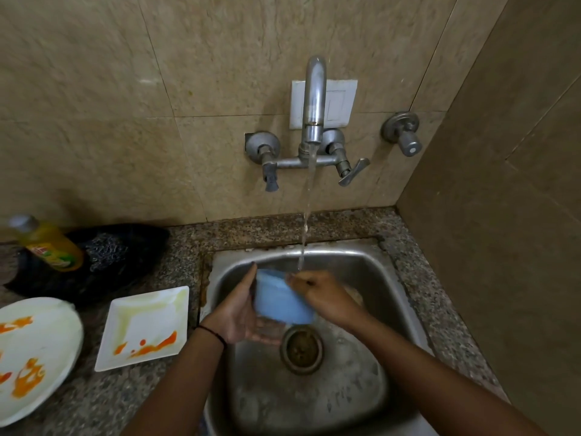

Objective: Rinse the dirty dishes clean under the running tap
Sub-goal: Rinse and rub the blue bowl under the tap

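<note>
Over the steel sink (371, 401) I hold a light blue bowl (276, 305), tilted, under the stream of water (307, 215) from the wall tap (314, 99). My left hand (239, 313) cups the bowl from below and from its left side. My right hand (320, 295) grips the bowl's rim on the right, fingers at its top edge where the water lands. On the counter to the left lie a square white plate (147, 328) and a round white plate (31, 357), both smeared with orange sauce.
A yellow dish-soap bottle (47, 243) stands at the back left beside a dark scrubber or cloth (110, 253). The sink drain (301, 349) lies just under the bowl. A granite counter (440, 309) rims the sink; a tiled side wall (503, 247) closes the right.
</note>
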